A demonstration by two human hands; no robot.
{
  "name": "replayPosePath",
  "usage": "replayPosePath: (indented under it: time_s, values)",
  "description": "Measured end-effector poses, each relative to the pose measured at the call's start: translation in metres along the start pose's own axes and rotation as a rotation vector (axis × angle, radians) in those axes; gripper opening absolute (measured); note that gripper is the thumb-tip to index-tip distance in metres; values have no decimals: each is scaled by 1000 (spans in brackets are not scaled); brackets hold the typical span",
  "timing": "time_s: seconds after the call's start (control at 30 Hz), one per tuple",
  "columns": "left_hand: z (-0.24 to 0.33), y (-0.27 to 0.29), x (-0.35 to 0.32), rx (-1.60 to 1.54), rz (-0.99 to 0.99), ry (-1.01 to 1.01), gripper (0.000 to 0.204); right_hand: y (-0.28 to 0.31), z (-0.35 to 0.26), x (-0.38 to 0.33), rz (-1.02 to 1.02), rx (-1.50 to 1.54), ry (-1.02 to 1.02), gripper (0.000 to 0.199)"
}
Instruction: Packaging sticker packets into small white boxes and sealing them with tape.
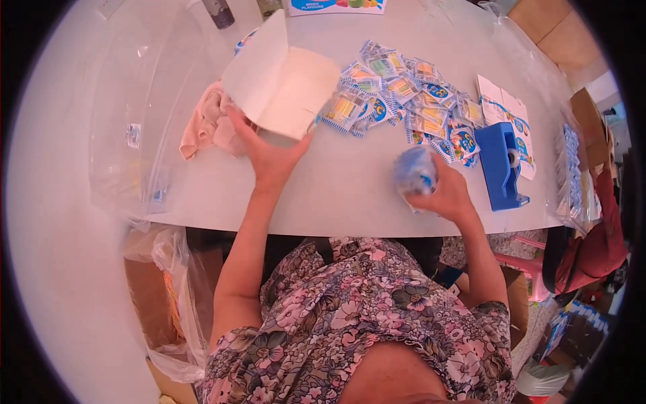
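Note:
My left hand (269, 151) grips the near edge of a small cardboard box (293, 94), its pale inside and a raised flap showing. Thumb and fingers are spread around the box's edge. In my right hand (444, 192) is a blue-and-white candy packet (414, 170), blurred by motion; whether it is one packet or more I cannot tell. Beyond the right hand lies a loose pile of small clear-and-blue candy packets (424, 101). A crumpled pink cloth (205, 124) lies beside the left hand, partly behind the box.
A blue tape dispenser (496, 168) stands right of the pile, next to flattened printed cartons (508, 114). Clear plastic bags (145, 114) cover the table's left side. At the far edge are a printed box (336, 7) and a dark bottle (219, 12). Another person's red sleeve (602, 236) shows at right.

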State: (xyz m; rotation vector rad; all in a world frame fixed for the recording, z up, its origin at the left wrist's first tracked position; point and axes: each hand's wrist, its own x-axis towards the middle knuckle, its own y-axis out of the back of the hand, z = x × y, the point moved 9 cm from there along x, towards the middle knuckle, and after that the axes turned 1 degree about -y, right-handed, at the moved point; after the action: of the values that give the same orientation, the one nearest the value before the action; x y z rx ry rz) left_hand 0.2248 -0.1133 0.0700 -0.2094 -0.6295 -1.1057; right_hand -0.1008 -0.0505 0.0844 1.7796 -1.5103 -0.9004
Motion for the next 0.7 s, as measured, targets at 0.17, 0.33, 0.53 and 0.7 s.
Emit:
replayPosePath:
  time_s: [0.17, 0.33, 0.53, 0.7]
  values:
    - [16, 9, -54, 67, -222, 117, 133, 14, -74, 39, -27, 628, 208, 69]
    - [11, 5, -80, 58, -242, 258, 134, -30, -137, 85, 27, 197, 299, 77]
    - [8, 5, -83, 7, -257, 301, 136, -99, -165, 102, -102, -230, 300, 82]
    - [15, 5, -82, 115, -267, 164, 136, -108, -155, 103, -189, -334, 369, 75]
